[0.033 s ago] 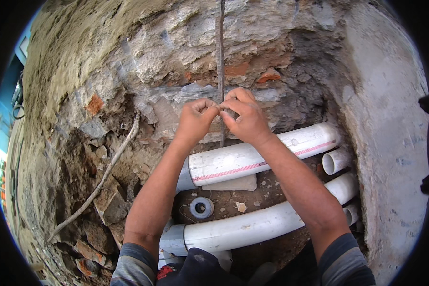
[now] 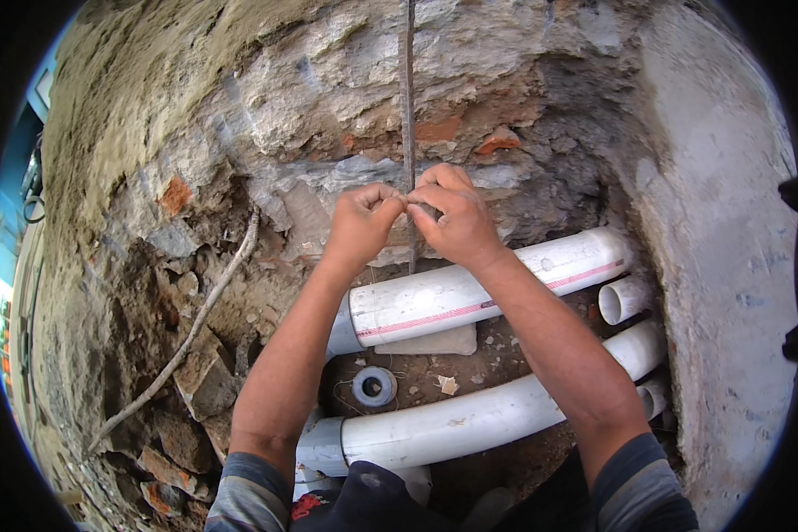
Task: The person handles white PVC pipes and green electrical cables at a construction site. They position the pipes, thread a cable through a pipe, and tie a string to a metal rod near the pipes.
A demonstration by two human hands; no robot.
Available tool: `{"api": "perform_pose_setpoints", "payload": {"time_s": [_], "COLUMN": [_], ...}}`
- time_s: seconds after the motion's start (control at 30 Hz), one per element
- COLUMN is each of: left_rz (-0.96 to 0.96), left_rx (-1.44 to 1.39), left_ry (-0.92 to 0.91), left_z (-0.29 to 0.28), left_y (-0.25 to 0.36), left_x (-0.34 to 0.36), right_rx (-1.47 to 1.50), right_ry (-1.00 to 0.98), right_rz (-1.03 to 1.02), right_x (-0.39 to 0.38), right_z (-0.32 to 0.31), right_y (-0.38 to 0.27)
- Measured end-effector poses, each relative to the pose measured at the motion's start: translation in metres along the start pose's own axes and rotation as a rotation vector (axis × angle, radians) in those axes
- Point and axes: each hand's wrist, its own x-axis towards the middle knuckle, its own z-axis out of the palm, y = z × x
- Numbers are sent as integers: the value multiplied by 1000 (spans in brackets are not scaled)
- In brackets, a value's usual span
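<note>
In front of a thin upright metal bar, my left hand and my right hand meet with fingertips pinched together. What lies between the fingers is too small to make out. Just below them, a white plastic pipe with a red printed stripe runs across, its left end in a grey coupling. On the soil beneath lies a blue-grey ring, with a thin strand looped around it. Nearer to me is a second white pipe, joined to another grey coupling.
A rough wall of earth and stone rises ahead, and a smooth concrete wall stands at the right. Two smaller pipe ends, one open, stick out beside it. A crooked stick leans over broken bricks and stones at left.
</note>
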Motion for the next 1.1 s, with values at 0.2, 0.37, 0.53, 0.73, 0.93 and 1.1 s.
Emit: {"api": "perform_pose_setpoints", "payload": {"time_s": [0.2,0.37,0.53,0.73,0.93,1.1], "left_rz": [22,-124,-328,-443,-199,-165], "left_rx": [17,165,-161,-326,314,479], "left_ry": [29,39,3,-137,42,-227], "left_z": [-2,-7,11,14,3,13], "left_y": [3,11,16,18,12,-9], "left_x": [-6,-16,-45,-60,-27,13], "right_rx": [-86,-239,665,1631,1631,1628], "right_ry": [-42,28,50,373,352,273], "right_rz": [-13,133,1048,1243,1139,1137], "right_x": [6,15,-22,-56,-80,-92], "right_z": [-5,-11,15,29,12,7], "right_y": [12,27,-2,-22,1,6]}}
